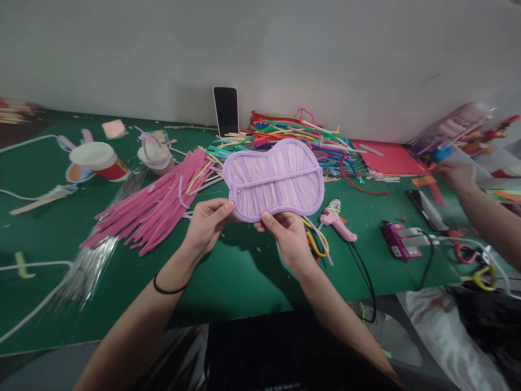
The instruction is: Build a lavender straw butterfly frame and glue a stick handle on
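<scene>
Both hands hold up a light purple, peanut-shaped panel [280, 187] made of pipe cleaners, with a thick rim and one strip running across its middle. My left hand [207, 225] pinches its lower left edge between thumb and fingers. At the bottom edge, right of there, my right hand [287, 233] grips it the same way. Behind and to the left lies a bundle of pink pipe cleaners [150, 209]. A pink hot glue gun [338, 222] rests on the green table [244, 288] to the right of the panel.
Mixed coloured pipe cleaners [293, 127] are heaped at the back, beside a leaning phone [227, 110]. A paper cup [100, 160] stands at left. Yellow-handled scissors [318, 241] lie partly behind my right hand. At right are a purple box [396, 240] and another person's arm [484, 206].
</scene>
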Tool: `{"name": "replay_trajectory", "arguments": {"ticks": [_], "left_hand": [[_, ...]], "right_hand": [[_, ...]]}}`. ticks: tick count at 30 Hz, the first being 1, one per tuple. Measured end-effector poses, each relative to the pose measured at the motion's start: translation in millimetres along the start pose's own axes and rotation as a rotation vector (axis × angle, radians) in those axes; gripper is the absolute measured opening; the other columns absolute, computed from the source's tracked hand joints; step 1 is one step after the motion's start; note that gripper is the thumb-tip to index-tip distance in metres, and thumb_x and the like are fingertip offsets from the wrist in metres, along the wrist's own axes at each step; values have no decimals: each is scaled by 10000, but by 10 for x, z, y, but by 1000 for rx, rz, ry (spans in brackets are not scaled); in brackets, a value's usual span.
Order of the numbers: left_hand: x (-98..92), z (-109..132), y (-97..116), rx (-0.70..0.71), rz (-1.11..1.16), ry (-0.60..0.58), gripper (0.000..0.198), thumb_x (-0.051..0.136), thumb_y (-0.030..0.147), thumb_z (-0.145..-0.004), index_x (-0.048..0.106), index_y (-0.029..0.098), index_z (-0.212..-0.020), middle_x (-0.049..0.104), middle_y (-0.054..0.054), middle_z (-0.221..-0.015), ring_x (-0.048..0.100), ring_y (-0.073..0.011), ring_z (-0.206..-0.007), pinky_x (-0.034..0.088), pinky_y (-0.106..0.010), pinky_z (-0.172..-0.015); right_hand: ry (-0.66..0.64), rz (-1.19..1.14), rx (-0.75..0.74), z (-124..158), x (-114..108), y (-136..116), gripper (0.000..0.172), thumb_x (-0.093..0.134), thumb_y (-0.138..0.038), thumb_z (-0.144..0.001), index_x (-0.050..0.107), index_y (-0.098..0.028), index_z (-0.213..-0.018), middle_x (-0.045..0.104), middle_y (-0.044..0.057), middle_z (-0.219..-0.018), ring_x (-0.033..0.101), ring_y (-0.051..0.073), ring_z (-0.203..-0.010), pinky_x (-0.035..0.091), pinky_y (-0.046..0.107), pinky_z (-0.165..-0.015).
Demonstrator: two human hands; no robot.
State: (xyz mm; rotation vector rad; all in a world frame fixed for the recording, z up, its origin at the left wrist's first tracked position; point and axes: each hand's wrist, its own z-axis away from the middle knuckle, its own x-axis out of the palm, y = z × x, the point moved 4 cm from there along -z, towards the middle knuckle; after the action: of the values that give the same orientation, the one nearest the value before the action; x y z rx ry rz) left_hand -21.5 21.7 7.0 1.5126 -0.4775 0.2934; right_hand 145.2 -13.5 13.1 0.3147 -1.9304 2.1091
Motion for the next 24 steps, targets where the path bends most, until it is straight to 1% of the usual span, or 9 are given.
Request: {"name": "replay_trajectory", "arguments": {"ticks": [4, 6, 8, 12, 15, 18, 21, 24], "left_hand": [[17, -10, -18, -9, -8, -26, 257, 874, 393, -675, 772, 159, -710, 711, -31, -672, 655, -145, -602, 576, -289, -650], [9, -20, -15, -4, -16, -4, 311, 891, 417, -641, 787, 156, -771, 739, -52, -738, 672, -159, -640, 580, -292, -657], [-6, -30, -14, -9, -20, 34, 338, 912, 408, -602, 787, 154, -786, 749, -58, -766, 681, -165, -670, 579, -283, -656], [-18, -35, -28, -30, -31, 93, 317, 922, 380, -587, 769, 144, -734, 740, -46, -710, 668, -150, -636, 573, -265, -627], [-9, -33, -47, -24, -37, 111, 333, 918, 397, -590, 765, 136, -729, 745, -54, -703, 669, -157, -616, 573, -276, -612], [-12, -39, -74, -21, -53, 114, 361, 913, 411, -596, 768, 128, -767, 759, -72, -748, 689, -179, -645, 574, -290, -614], [-39, -50, -96, -15, -63, 130, 441, 925, 430, -558, 765, 122, -832, 767, -87, -790, 706, -196, -681, 570, -291, -624], [-57, -50, -102, -1, -99, 160, 472, 944, 382, -519, 751, 129, -867, 765, -81, -813, 715, -202, -730, 564, -286, -665]], "right_hand": [[24, 50, -49, 5, -19, -36, 241, 825, -412, -734, 720, -194, -745, 745, 7, -688, 709, 145, -618, 603, 272, -655], [20, 93, -65, 2, -34, -46, 267, 824, -438, -726, 714, -195, -734, 737, 10, -671, 702, 156, -607, 603, 290, -647], [8, 133, -65, 0, -48, -38, 281, 818, -455, -728, 711, -194, -732, 733, 14, -665, 701, 166, -609, 603, 305, -645], [1, 181, -59, -1, -61, -4, 290, 799, -469, -743, 710, -192, -742, 738, 24, -674, 706, 177, -622, 601, 318, -654], [12, 205, -66, 0, -59, 6, 304, 792, -482, -742, 699, -192, -736, 737, 26, -673, 706, 183, -625, 599, 324, -660], [27, 195, -68, 4, -62, 20, 293, 786, -471, -755, 689, -195, -737, 734, 21, -670, 703, 179, -624, 596, 322, -672], [54, 181, -75, 13, -78, 43, 264, 775, -443, -778, 685, -197, -746, 734, 18, -676, 699, 173, -624, 592, 322, -689], [73, 203, -84, 28, -86, 72, 261, 761, -441, -795, 684, -197, -746, 734, 23, -684, 702, 180, -640, 588, 330, -699]]}}
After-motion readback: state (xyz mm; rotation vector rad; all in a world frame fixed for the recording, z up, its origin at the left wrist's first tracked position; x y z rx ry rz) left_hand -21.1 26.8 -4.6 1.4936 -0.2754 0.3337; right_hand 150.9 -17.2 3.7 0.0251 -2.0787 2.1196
